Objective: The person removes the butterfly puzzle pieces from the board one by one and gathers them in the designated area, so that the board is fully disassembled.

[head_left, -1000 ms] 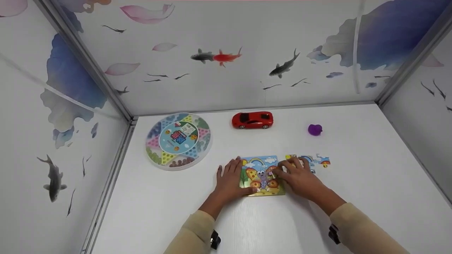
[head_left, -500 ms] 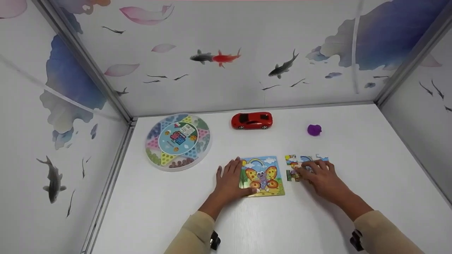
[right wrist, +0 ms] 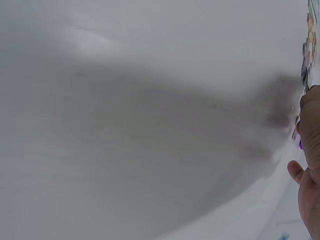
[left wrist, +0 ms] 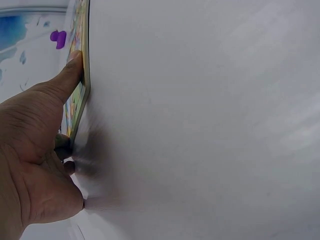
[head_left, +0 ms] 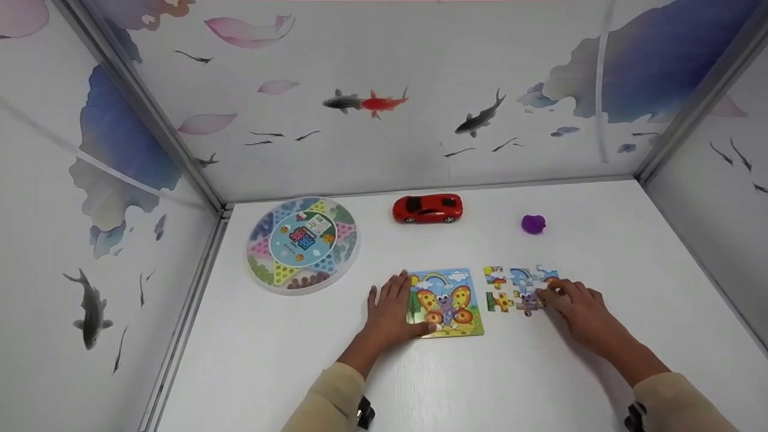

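Observation:
A butterfly puzzle board lies flat on the white table. My left hand rests flat on its left edge, fingers straight and thumb on the lower left corner. In the left wrist view the thumb of my left hand presses on the board's rim. Several loose puzzle pieces lie in a cluster just right of the board. My right hand touches the cluster's right side with its fingertips. The right wrist view shows only a sliver of my right hand and the pieces.
A red toy car stands at the back centre. A small purple object lies at the back right. A round colourful game board sits at the left. Panel walls with fish prints enclose the table on three sides.
My right hand has left the board's right edge and slid right onto the loose pieces, uncovering more of them. My left hand has stayed in place on the board.

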### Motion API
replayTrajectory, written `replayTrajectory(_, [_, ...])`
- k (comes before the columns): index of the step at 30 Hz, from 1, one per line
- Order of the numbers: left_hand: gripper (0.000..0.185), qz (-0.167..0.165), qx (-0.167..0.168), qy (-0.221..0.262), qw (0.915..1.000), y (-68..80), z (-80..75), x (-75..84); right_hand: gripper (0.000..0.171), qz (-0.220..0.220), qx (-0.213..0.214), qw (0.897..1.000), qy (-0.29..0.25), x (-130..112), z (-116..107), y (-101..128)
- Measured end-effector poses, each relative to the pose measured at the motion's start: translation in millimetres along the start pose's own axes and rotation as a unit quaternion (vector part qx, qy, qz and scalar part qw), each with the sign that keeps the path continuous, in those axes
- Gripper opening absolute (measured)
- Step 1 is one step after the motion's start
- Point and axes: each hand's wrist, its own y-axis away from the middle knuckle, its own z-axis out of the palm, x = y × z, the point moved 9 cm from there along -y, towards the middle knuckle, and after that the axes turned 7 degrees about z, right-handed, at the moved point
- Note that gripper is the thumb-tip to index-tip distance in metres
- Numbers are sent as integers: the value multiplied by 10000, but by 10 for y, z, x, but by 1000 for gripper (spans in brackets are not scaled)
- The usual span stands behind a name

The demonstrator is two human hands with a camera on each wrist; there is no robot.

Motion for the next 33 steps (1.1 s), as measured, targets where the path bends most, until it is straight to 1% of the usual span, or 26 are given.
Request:
replayTrajectory(4, [118,24,50,17,10000,-9,5,-13,46,-26,115,9998,-140,53,-13,41])
replayTrajectory(7, [118,50,101,9,9999,-19,7,-21,47,-58,161,9997,-149,85,-5,60])
replayTrajectory(18, [119,78,85,-5,9999,-23,33,-45,48,71,-133,9997,-185,143,57,67])
replayTrajectory(21, [119,64,82,6,9999,-21,37,-49,49,66,-142,9996,-223,144,64,68])
replayTrajectory(29, [119,53,92,-24,9999,-26,30,-48,52,-148,254,9992,-261,96,13,102])
replayTrajectory(33, [119,65,62,-21,10000,-20,28,-44,53,-94,514,9983,-272,43,-23,87])
